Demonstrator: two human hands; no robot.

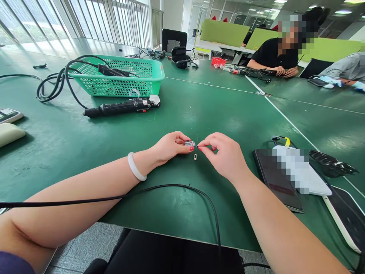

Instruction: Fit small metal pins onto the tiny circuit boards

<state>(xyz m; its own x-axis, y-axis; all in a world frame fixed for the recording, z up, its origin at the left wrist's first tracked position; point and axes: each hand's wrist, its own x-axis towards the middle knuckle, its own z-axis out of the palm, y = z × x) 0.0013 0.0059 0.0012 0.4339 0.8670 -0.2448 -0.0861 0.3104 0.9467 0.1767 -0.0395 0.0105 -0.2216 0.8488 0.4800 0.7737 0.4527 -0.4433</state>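
Between the thumb and fingers of my left hand (173,146) is a small circuit board (189,143), grey and white with fine parts on it. My right hand (224,150) is close on its right, thumb and forefinger pinched together. A tiny dark piece (197,147) shows at those fingertips, too small to name, just beside the board's right end. Whether it touches the board I cannot tell. On the green table below the fingertips lies a small rectangular part (195,156) with a pale frame.
A black electric screwdriver (119,107) lies before a green basket (119,82). A black cable (171,186) crosses near the front edge. Phones and a dark tablet-like device (278,179) lie at right. Another person (273,53) works across the table (205,114).
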